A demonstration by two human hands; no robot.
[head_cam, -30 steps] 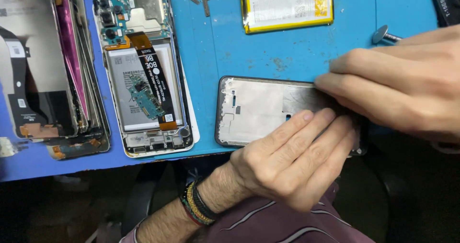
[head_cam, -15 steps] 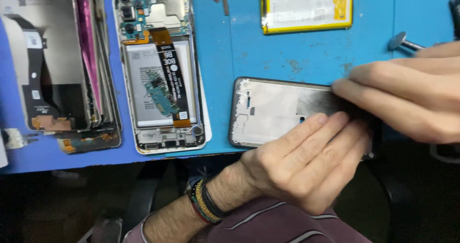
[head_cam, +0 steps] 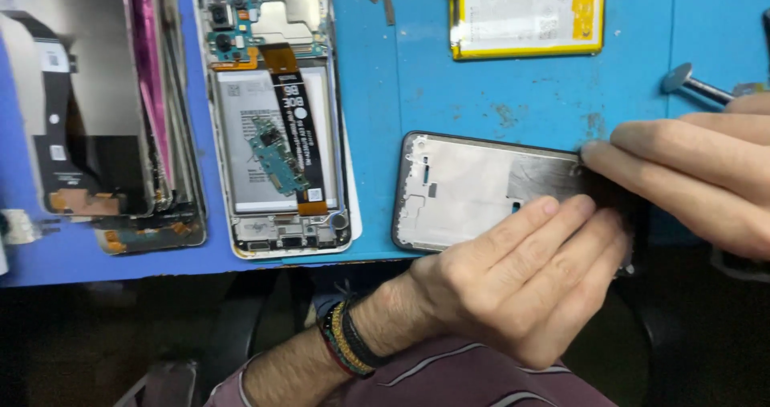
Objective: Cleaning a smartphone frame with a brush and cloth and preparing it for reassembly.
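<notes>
Both hands are pressing on a phone frame (head_cam: 473, 190) that lies at the near edge of the counter (head_cam: 401, 94), towards its right side. The left hand (head_cam: 513, 279) lies flat on it, fingers together and stretched out, palm down; it pins the frame rather than closing around it. The right hand (head_cam: 690, 174) comes in from the right with its fingers laid over the frame's far right corner; whether they pinch anything there I cannot tell.

The work in hand looks like seating or smoothing something on the frame's inner face. The next move seems to call for steady, even pressure while the left hand keeps the frame from sliding off the edge.

The frame is a dark-rimmed rectangle with a pale grey inner plate, small cut-outs at its left end and a darker patch near the fingers. An opened phone (head_cam: 277, 126) lies to its left, a yellow-edged battery (head_cam: 525, 14) at the far edge.
</notes>
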